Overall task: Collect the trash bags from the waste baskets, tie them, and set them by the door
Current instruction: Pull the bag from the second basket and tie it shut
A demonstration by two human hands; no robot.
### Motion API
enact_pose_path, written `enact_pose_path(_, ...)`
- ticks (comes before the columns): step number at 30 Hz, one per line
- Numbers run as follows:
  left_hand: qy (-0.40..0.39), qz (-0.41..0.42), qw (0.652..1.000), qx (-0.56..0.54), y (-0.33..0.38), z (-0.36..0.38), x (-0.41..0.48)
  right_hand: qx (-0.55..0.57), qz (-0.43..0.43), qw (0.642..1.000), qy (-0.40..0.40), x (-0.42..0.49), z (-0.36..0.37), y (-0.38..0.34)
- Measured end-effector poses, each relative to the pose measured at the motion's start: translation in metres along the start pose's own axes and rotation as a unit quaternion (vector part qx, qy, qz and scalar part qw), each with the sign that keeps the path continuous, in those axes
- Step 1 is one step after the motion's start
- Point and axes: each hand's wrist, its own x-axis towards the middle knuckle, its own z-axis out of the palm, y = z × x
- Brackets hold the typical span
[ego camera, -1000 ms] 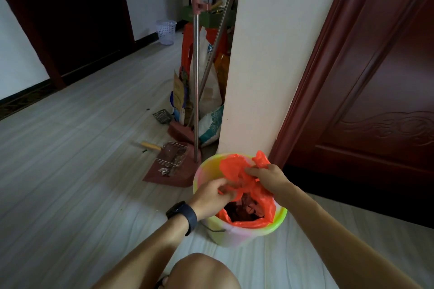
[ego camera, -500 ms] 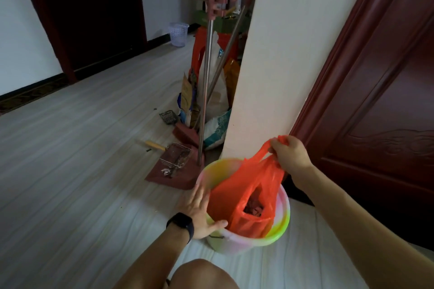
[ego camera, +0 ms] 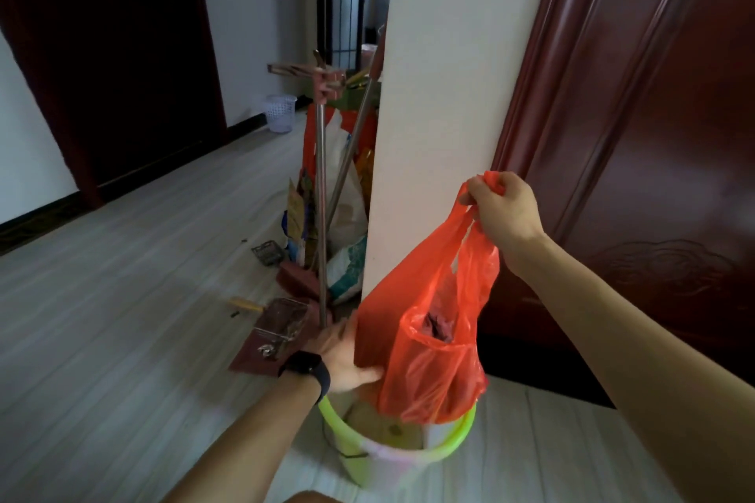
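R hand (ego camera: 504, 210) is fisted round the handles of the orange bag (ego camera: 433, 343), holding it up; dark trash shows inside. L hand (ego camera: 343, 357), black watch (ego camera: 305, 370) on the wrist, lies w/ fingers straight against the bag's side, partly hidden behind it. Bag's bottom hangs at the mouth of the green-rimmed basket (ego camera: 459, 441), which stands on the floor by the white wall corner (ego camera: 441, 94) & dark red door (ego camera: 653, 135). Dustpan (ego camera: 269, 343) sits just left; white basket (ego camera: 280, 112) far back.

No text, label, brand or number can be read anywhere.
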Motion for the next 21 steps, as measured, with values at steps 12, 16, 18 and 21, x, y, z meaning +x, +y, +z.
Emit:
enact_pose_path(12, 0.029, 0.18, 0.96, -0.211, 0.172, -0.106, 0.02, 0.077, -0.082, 0.986, 0.124, -0.013, -0.127, -0.047)
enact_pose_path(16, 0.005, 0.25, 0.891, -0.379, 0.239, -0.114, 0.004, 0.069, -0.093, 0.986, 0.122, -0.019, -0.155, -0.047)
enact_pose_path(18, 0.008, 0.278, 0.865, -0.416, 0.266, -0.109, -0.003, 0.037, -0.081, 0.992, 0.094, -0.019, -0.162, -0.039)
enact_pose_path(21, 0.021, 0.34, 0.851, -0.399, 0.303, -0.088, 0.0, -0.034, -0.057, 0.997, 0.046, -0.022, -0.172, -0.014)
